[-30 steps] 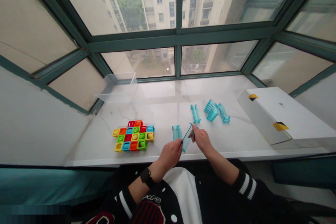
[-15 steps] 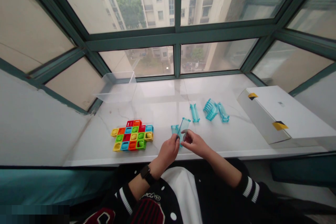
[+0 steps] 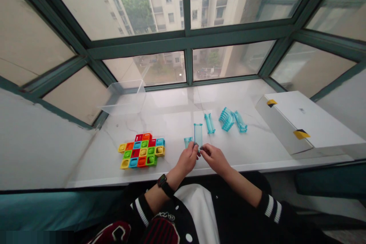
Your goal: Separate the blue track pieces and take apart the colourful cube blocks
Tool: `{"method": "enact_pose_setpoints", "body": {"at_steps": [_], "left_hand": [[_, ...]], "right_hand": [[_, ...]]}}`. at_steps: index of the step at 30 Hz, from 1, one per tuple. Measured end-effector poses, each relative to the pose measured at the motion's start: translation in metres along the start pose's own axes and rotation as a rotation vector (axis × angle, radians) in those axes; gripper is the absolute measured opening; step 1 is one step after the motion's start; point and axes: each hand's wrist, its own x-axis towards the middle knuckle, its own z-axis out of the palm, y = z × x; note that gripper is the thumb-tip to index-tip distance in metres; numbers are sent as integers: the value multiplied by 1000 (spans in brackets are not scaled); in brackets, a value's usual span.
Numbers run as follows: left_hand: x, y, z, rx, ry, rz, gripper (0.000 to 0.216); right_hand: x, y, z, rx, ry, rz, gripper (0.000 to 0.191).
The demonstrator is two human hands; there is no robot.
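A clear blue toy track piece (image 3: 198, 132) stands nearly upright, its lower end between my two hands. My left hand (image 3: 188, 158) is closed and pinches that end from the left. From the right, the closed fingers of my right hand (image 3: 215, 158) meet the same lower corner; their tips partly hide it. Behind my left fingers another clear blue piece (image 3: 188, 141) lies on the white sill, its lower part covered. Farther right lie a straight blue piece (image 3: 209, 123), a stack of curved pieces (image 3: 227, 119) and one more straight piece (image 3: 240, 122).
On the left, several joined coloured blocks (image 3: 143, 152) lie on the white sill (image 3: 171, 114). A clear plastic bin (image 3: 122, 99) stands at the back left by the window. A white box (image 3: 309, 126) with yellow-black tabs occupies the right end.
The held track piece has turned from a slant to nearly upright. My right fingers have come down to its lower end. The whole view has shifted slightly.
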Motion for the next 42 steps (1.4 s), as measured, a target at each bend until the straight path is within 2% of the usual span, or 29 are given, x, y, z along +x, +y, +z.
{"method": "enact_pose_setpoints", "body": {"at_steps": [6,9,11,13,17,21,26,31,37,42], "left_hand": [[15,-2,5,-9,73,50,30],[27,-1,11,-90,59,31,32],[36,1,16,-123,45,41,32],[46,3,20,-119,44,75,32],[63,7,28,-115,49,118,32],[79,13,36,-131,57,106,34],[92,20,42,-157,70,95,36],[91,17,45,-197,134,124,41],[90,12,49,-191,102,110,34],[92,7,51,-164,83,71,38]], "right_hand": [[6,22,-11,13,97,32,21],[8,29,-16,69,160,43,24],[9,32,-20,98,217,39,33],[10,33,-24,72,243,-16,42],[13,39,-34,-108,273,-169,30],[20,49,-42,-207,340,-195,32],[33,58,-49,-251,364,-177,32],[48,62,-52,-298,377,-128,33],[66,74,-47,-377,342,-81,35],[77,81,-44,-433,306,-69,36]]}}
